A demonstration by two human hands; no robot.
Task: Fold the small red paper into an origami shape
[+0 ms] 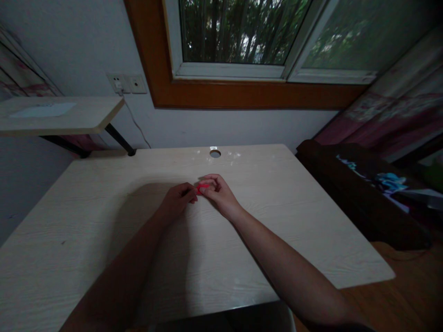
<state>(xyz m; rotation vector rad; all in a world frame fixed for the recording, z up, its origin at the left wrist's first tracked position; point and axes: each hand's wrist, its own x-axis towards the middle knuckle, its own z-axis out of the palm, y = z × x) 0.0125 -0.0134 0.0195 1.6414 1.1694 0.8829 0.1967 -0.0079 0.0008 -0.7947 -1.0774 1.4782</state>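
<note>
Open tabletop [277, 184] on both sides of the hands [223, 196], shelf [93, 110] on black legs [119, 138] blocking far left, wall [221, 124] behind

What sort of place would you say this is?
Probably a room in a home, perhaps a bedroom or study: a desk stands below a window, with a patterned curtain beside it.

A brown-framed window [272, 41] sits above a desk [277, 184].
</note>
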